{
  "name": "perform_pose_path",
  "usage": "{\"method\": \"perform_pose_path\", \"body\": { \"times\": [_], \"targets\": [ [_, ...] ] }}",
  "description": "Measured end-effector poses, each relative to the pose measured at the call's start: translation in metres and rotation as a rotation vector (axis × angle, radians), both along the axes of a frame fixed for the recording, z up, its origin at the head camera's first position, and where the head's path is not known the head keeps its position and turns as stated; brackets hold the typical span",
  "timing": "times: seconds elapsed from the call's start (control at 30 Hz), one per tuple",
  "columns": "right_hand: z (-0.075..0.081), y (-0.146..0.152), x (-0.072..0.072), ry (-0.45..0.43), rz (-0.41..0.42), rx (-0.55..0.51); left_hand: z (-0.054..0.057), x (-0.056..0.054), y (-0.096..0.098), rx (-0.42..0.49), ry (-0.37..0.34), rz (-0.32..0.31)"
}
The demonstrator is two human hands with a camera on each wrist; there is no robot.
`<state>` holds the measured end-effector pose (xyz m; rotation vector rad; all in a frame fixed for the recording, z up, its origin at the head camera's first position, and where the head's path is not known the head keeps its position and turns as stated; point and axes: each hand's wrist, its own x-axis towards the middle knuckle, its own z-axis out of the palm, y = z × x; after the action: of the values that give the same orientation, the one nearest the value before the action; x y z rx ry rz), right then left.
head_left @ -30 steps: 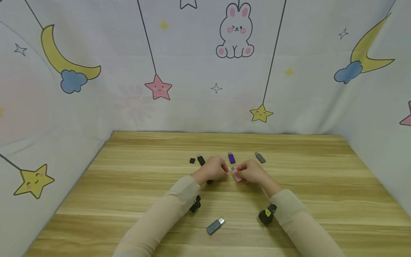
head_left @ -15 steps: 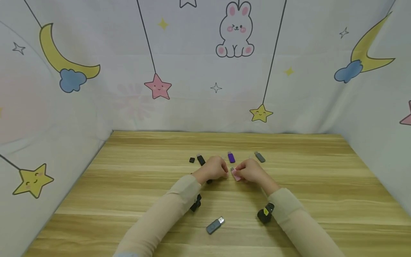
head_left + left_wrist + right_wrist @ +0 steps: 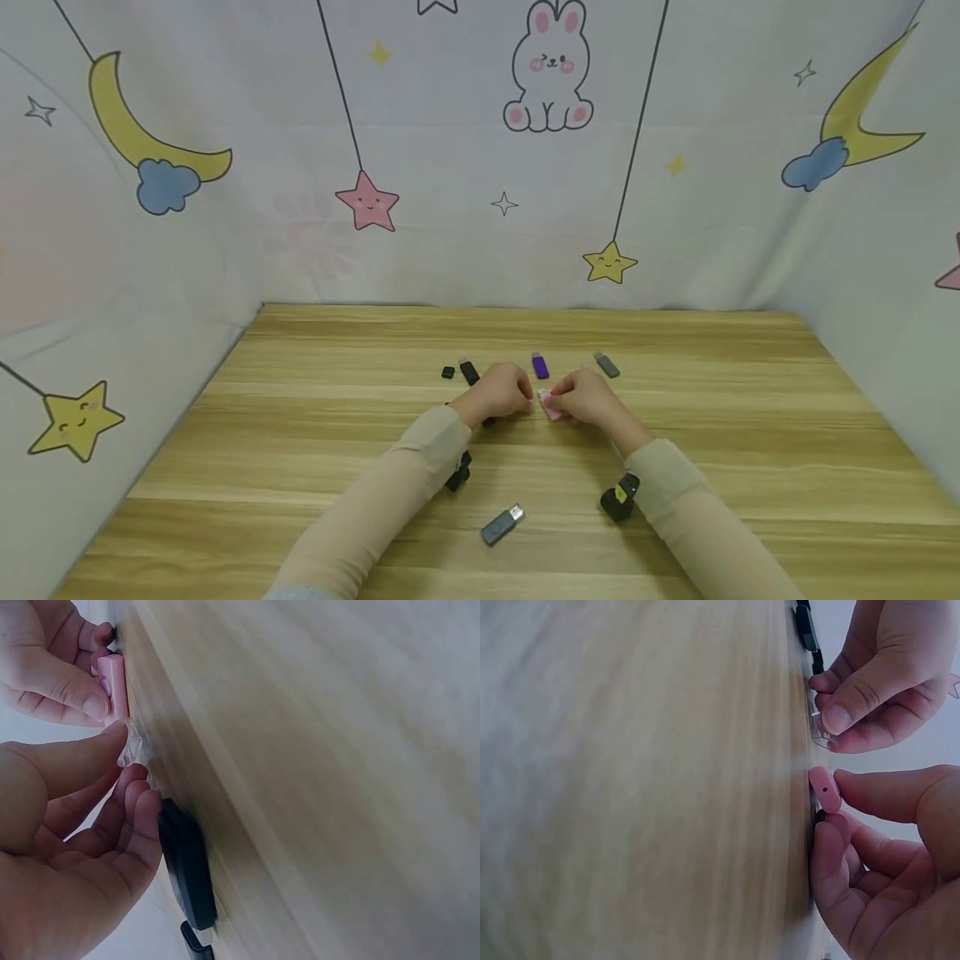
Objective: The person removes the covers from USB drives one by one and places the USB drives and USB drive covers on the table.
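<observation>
Between thumb and fingers, my right hand [image 3: 592, 398] pinches a pink USB flash drive [image 3: 825, 789] low over the table. Facing it, my left hand [image 3: 504, 392] holds a small clear cap [image 3: 131, 744] at its fingertips. In the left wrist view the cap is at the near end of the pink drive; I cannot tell whether the two touch. A black oblong item [image 3: 187, 866] lies beside the left hand's curled fingers, mostly covered by that hand in the head view.
Behind the hands lie a black flash drive [image 3: 469, 372], a small black cap [image 3: 447, 372], a purple flash drive [image 3: 540, 366] and a grey one [image 3: 607, 365]. Another grey flash drive [image 3: 502, 525] lies between the forearms. Wrist cameras [image 3: 618, 498] hang under both sleeves.
Both hands stay almost in place, with the pink flash drive and the clear cap held close together. The head view has shifted slightly.
</observation>
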<state>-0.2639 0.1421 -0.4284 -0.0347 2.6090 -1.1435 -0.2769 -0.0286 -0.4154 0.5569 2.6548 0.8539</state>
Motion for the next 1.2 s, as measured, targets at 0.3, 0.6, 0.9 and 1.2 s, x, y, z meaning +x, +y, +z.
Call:
{"method": "perform_pose_path", "body": {
  "times": [0.3,0.6,0.9,1.2],
  "targets": [
    [0.001,-0.001,0.002,0.013,0.002,0.001,-0.001,0.0,-0.002,-0.001,-0.015,0.009],
    [0.001,-0.003,0.003,0.018,0.003,0.0,0.0,-0.001,-0.005,-0.003,-0.042,0.015],
    [0.006,-0.001,0.007,0.042,0.014,0.017,0.004,0.002,-0.007,0.018,-0.059,0.015],
    [0.021,0.004,0.02,0.169,0.062,0.041,0.013,0.016,-0.012,0.079,0.023,-0.032]
  ]
}}
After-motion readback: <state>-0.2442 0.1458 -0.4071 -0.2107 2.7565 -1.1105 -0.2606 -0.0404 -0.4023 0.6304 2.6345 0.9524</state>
